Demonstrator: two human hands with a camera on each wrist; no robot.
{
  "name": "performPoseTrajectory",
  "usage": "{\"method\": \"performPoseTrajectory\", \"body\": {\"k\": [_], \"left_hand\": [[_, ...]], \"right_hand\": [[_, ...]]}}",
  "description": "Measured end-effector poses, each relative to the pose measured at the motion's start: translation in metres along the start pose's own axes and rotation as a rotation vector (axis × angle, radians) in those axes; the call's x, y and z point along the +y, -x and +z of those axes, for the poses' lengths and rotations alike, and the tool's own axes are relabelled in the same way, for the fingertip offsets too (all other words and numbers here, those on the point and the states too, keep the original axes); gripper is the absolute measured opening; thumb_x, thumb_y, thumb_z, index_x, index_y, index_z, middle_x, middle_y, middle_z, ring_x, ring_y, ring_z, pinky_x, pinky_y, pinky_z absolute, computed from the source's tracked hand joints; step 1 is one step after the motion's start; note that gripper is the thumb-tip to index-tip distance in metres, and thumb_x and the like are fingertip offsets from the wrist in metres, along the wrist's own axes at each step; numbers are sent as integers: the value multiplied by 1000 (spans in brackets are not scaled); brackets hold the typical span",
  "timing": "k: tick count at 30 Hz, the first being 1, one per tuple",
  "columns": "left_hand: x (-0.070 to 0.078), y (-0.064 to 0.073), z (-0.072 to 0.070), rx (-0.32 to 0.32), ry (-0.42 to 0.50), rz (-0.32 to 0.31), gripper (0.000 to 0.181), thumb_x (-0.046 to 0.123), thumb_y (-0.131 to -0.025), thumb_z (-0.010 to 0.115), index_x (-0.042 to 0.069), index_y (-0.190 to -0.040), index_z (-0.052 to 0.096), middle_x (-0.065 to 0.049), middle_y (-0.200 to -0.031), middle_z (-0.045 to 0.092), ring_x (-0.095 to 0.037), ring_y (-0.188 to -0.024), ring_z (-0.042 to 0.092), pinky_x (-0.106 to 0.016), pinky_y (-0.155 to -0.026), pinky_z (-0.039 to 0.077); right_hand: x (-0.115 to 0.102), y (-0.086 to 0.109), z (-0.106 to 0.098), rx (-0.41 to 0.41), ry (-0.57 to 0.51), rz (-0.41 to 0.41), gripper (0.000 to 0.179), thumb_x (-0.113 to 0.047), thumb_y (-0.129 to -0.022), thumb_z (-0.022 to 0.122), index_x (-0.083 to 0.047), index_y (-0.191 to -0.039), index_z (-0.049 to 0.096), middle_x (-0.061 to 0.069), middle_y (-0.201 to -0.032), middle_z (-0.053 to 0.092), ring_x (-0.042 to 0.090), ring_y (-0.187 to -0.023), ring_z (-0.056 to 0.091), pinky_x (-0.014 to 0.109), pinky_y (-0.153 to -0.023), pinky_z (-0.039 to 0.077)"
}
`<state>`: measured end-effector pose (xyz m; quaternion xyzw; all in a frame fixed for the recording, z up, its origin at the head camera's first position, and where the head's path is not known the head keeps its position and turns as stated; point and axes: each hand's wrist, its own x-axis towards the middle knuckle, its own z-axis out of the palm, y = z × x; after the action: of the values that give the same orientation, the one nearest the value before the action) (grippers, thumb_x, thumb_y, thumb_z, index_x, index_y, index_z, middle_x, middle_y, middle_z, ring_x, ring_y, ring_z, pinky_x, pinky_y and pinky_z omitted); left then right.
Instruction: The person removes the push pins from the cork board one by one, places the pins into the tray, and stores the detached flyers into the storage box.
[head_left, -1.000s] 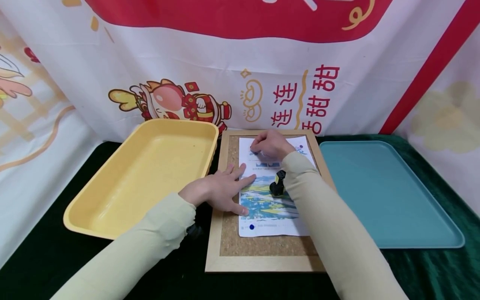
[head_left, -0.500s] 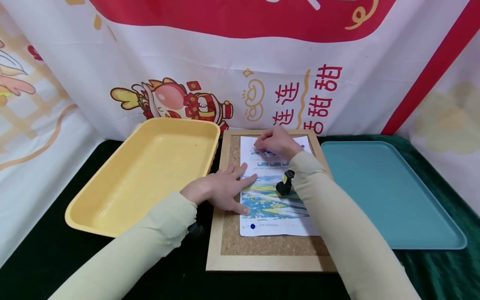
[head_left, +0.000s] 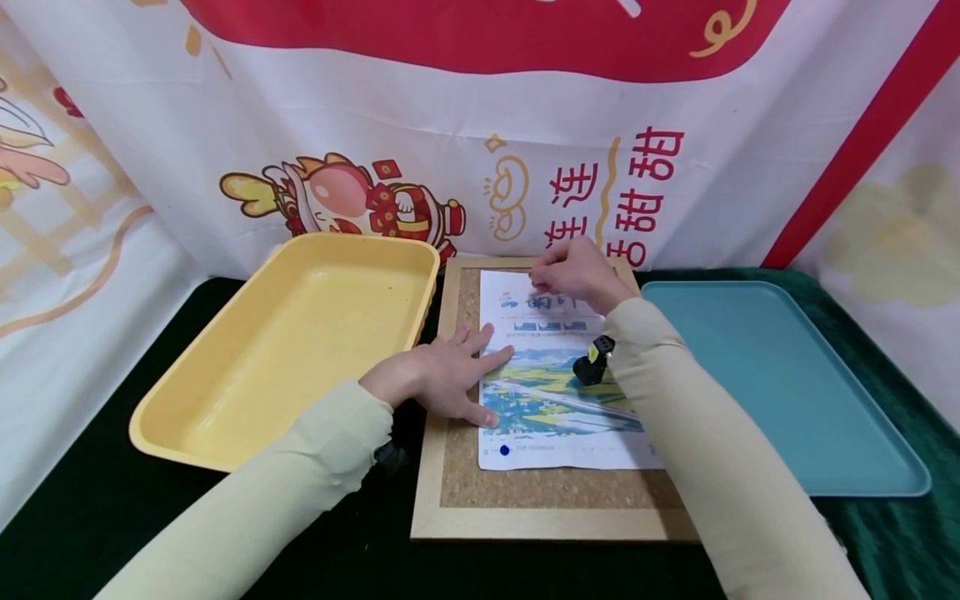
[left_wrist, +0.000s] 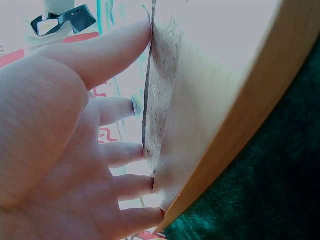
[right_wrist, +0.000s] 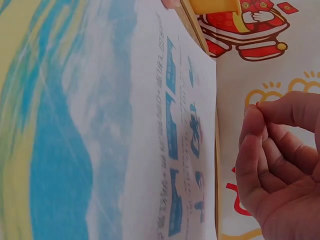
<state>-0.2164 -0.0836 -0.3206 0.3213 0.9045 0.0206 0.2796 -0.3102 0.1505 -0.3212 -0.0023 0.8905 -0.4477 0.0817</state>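
A printed sheet (head_left: 558, 454) with a landscape picture lies on the wood-framed cork board (head_left: 525, 493). My left hand (head_left: 448, 375) is spread flat over the sheet's left edge, fingertips on the paper. In the left wrist view, that hand's thumb and fingers (left_wrist: 129, 154) stretch straight toward the board's frame. My right hand (head_left: 576, 273) hovers over the sheet's upper part, thumb and index finger pinched. In the right wrist view, a tiny red thing (right_wrist: 257, 104) shows between those fingertips, mostly hidden. A dark blue round pin head (head_left: 505, 450) sits at the sheet's lower left corner.
To the left of the board stands a deep yellow tray (head_left: 300, 350). A flat blue-green tray (head_left: 780, 383) lies on the right. Dark green cloth (head_left: 330, 550) covers the table, and a printed white curtain (head_left: 712, 167) hangs behind.
My right hand has moved to the right and slightly away across the sheet's upper part, still pinching. The left hand has stayed where it was.
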Motion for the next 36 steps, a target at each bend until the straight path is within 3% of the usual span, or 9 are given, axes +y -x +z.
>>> {"method": "performPoseTrajectory", "body": {"k": [10, 18, 21, 25, 31, 36], "left_hand": [[0, 2, 0, 3, 9, 4, 96, 60, -99, 67, 31, -173, 12, -10, -181, -9, -41, -166, -8, -64, -133, 10], [-1, 3, 0, 8, 17, 4, 96, 59, -99, 67, 31, -173, 12, -10, -181, -9, -42, -166, -9, -64, -133, 10], [0, 2, 1, 10, 17, 7, 96, 58, -100, 67, 31, -173, 12, -10, -181, -9, -42, -166, -9, -64, -133, 10], [0, 2, 1, 11, 17, 12, 96, 58, -100, 67, 30, -173, 12, -11, -181, -9, -42, -166, -9, -65, -132, 10], [-1, 3, 1, 10, 15, 8, 96, 57, -99, 68, 29, -173, 12, -12, -180, -8, -43, -166, -9, -66, -132, 10], [-1, 1, 1, 23, 21, 21, 96, 57, -99, 69, 28, -173, 13, -13, -181, -7, -45, -166, -8, -66, -132, 10]], "right_hand": [[0, 13, -14, 52, 45, 58, 26, -21, -108, 62, -4, -118, 79, 13, -119, 72, 28, -109, 58, 46, -103, 48], [8, 23, -25, 38, -7, 103, 29, -23, -110, 60, -5, -129, 72, 13, -125, 67, 29, -109, 59, 36, -91, 48], [12, 24, -29, 34, -9, 106, 30, -23, -110, 59, -4, -131, 72, 13, -126, 67, 28, -108, 58, 37, -92, 49], [19, 25, -35, 39, -9, 89, 31, -21, -110, 59, -2, -132, 71, 16, -126, 66, 29, -107, 58, 43, -99, 52], [25, 29, -41, 54, 54, -4, 24, -17, -108, 63, -1, -123, 73, 16, -124, 68, 29, -105, 62, 41, -96, 54], [30, 36, -50, 59, 104, -13, 24, -20, -108, 64, -2, -121, 74, 16, -125, 68, 31, -107, 63, 43, -99, 55]]}}
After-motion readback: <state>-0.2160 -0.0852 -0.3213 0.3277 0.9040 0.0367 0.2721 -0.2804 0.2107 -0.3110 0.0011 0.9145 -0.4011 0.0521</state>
